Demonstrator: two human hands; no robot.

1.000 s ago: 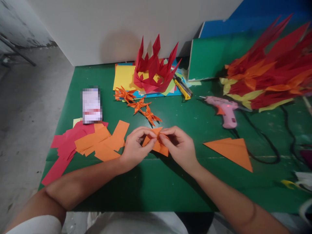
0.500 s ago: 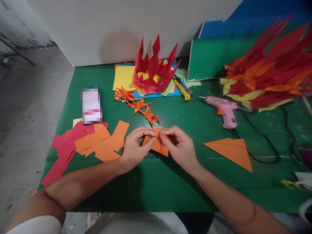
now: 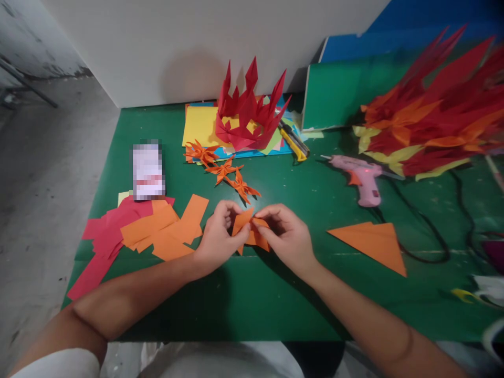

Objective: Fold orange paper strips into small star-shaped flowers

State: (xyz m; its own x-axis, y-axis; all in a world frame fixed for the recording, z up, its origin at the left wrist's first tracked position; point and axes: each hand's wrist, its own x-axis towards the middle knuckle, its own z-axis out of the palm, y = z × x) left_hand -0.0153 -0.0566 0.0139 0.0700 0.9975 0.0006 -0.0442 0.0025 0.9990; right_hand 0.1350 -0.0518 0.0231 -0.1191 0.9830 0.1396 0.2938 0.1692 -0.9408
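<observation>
A partly folded piece of orange paper (image 3: 258,239) is held over the green table between both of my hands. My left hand (image 3: 220,233) pinches its left side between thumb and fingers. The right side is pinched by my right hand (image 3: 289,233), and my fingers cover some of the folds. Just beyond my hands lie several folded orange paper flowers (image 3: 241,185) in a slanting row. Left of my left hand is a heap of orange paper strips (image 3: 161,228) overlapping red paper strips (image 3: 108,226). A larger folded orange sheet (image 3: 374,244) lies to the right.
A red spiky paper crown (image 3: 246,126) stands on coloured sheets (image 3: 200,126) at the back, beside a yellow cutter knife (image 3: 295,144). A pink glue gun (image 3: 366,178) with a black cord lies right. A phone (image 3: 148,170) lies left; a large red-orange paper piece (image 3: 433,115) stands far right.
The orange paper has been turned and bent between my fingers, its top flap now leaning left. My left fingers have curled up a little; my right hand has shifted slightly left.
</observation>
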